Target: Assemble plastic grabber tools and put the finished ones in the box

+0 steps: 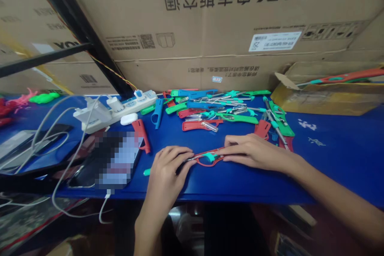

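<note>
My left hand (169, 170) pinches the metal rod end of a red long-necked lighter (207, 163) just above the blue table. At the other end, the fingers of my right hand (253, 153) close on its red handle. Between the two hands show the red finger loop and a teal trigger (211, 157). A teal tip (147, 172) pokes out on the far side of my left hand. Behind the hands lies a pile of lighter parts: red, green and blue handle shells (205, 105), metal rods with teal pieces and clear tubes (209, 127).
At left are a blurred-out phone (118, 164), a white power strip (120, 113) with plugs and cables, and a red shell (141, 135). A yellow-taped carton (327, 98) with a red lighter on top stands right. Large cardboard boxes (210, 28) wall the back.
</note>
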`<state>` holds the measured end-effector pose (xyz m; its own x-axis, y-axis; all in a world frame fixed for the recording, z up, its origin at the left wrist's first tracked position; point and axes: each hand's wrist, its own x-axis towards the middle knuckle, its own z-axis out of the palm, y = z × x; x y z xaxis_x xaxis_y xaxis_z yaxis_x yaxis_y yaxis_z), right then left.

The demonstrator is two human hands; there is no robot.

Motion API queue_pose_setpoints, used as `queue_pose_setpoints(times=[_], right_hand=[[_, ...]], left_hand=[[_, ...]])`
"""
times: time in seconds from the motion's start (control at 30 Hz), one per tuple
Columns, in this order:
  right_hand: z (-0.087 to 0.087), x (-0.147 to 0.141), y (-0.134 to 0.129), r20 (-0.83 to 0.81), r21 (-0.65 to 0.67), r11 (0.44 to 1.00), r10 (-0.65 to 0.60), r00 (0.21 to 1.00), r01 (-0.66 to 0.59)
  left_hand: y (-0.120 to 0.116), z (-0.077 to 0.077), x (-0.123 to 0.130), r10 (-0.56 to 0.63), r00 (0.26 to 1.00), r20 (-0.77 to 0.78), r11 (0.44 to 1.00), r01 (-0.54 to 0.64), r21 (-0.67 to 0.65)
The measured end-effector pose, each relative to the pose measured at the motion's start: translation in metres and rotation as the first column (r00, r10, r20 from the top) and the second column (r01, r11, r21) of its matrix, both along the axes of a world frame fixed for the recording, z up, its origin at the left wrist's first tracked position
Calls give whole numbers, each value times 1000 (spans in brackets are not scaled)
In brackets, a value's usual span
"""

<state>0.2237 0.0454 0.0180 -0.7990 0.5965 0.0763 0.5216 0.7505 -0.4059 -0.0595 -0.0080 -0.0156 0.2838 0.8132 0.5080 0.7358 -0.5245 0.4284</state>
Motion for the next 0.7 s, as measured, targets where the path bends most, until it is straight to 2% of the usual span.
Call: queue_pose_setpoints(times=[0.2, 0.53, 0.7], right_hand=[[2, 0, 0, 11, -25, 1000, -9, 1000, 9], [1, 0, 2, 14, 17, 1000, -1, 1000, 0], [5, 4, 3, -53, 96, 995, -17, 998, 22]], left_hand=[[-1, 1, -8, -1, 1000, -27, 1000, 0, -8], [6, 10, -6, 40, 996, -76, 975, -55, -214], [6, 10, -2, 72, 994, -82, 965, -90, -246]])
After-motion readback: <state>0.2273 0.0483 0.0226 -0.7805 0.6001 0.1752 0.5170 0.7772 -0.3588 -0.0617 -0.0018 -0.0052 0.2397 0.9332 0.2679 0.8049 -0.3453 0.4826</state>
